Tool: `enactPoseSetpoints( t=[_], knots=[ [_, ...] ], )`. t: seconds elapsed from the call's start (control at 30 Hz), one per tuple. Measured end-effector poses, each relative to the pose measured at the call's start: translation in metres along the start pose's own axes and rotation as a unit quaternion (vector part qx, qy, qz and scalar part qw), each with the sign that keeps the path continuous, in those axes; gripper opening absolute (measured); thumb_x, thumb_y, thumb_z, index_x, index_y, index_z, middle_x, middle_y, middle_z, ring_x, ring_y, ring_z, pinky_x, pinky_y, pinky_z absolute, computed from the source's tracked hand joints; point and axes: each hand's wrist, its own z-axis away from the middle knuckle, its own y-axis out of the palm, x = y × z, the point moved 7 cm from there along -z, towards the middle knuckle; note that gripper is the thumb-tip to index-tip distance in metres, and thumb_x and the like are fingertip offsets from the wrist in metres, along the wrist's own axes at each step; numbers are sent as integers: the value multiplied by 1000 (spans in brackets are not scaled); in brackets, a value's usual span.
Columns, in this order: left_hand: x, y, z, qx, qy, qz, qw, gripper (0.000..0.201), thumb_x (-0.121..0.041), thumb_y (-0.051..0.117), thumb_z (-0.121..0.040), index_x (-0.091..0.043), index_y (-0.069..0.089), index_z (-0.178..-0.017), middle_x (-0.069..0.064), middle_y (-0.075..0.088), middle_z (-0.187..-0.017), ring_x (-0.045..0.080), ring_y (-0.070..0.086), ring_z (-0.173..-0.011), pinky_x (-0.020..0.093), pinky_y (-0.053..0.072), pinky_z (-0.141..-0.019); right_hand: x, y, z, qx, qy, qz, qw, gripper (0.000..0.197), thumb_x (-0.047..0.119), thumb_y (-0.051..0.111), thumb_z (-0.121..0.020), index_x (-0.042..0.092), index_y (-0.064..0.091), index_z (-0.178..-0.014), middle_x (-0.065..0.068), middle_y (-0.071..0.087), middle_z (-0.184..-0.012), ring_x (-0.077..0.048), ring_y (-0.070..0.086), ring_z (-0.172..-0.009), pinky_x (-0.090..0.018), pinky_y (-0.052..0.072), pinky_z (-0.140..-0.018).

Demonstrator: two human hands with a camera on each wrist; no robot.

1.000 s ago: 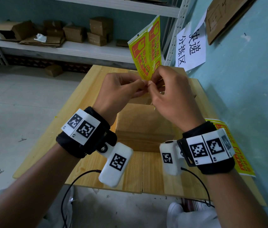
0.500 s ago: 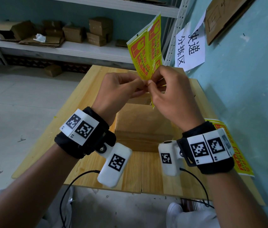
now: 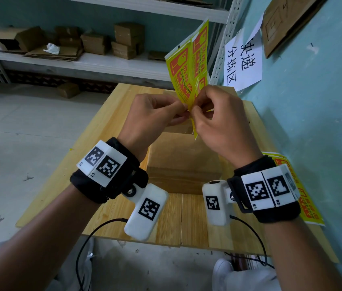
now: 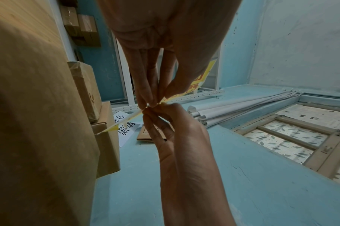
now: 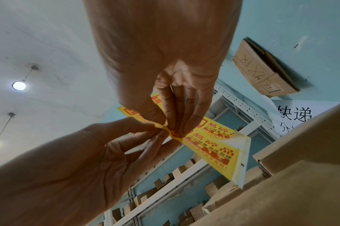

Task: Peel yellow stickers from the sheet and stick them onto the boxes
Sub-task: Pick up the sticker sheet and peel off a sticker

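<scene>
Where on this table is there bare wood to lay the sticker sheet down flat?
Bare wood shows on the table between its left edge and the cardboard box, and along the near edge in front of the box. The right side is crowded: a second sticker sheet lies by the wall. Both the left hand and right hand pinch the held sheet.

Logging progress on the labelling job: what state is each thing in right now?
sticker sheet: held up over the box, pinched at its lower edge
left hand: pinching the sheet
right hand: pinching the sheet
cardboard box: on the table, no sticker visible
spare sticker sheet: lying flat on the table
</scene>
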Motion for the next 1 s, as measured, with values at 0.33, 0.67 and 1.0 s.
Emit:
enactPoseSetpoints(
  t=[0.33,0.67,1.0],
  knots=[
    [-2,0,1,-3,1,10,1000,16,-3,61,-90,-6,72,-80,6,74,-84,11,71,-78,18,57,-73,-1,0,0,1,8,-12,1000,8,16,63,-87,12,62,-81,7,56,-74,-11,60,-70,-36,56,-67],
    [0,-2,0,-9,-16,24,1000,14,-7,60,-93,-2,72,-90,11,74,-91,13,72,-82,20,58,-76,-6,-2,-2,12,17,-39,999,4,8,63,-88,6,66,-87,17,56,-79,-7,61,-75,-28,58,-70],
    [3,-3,-2,-12,-41,72,996,13,-5,58,-93,3,67,-95,12,71,-89,12,71,-76,19,58,-74,-5,-4,-2,11,1,-65,998,5,12,68,-90,8,66,-92,-3,67,-94,-7,66,-84,-15,56,-72]
  ],
)
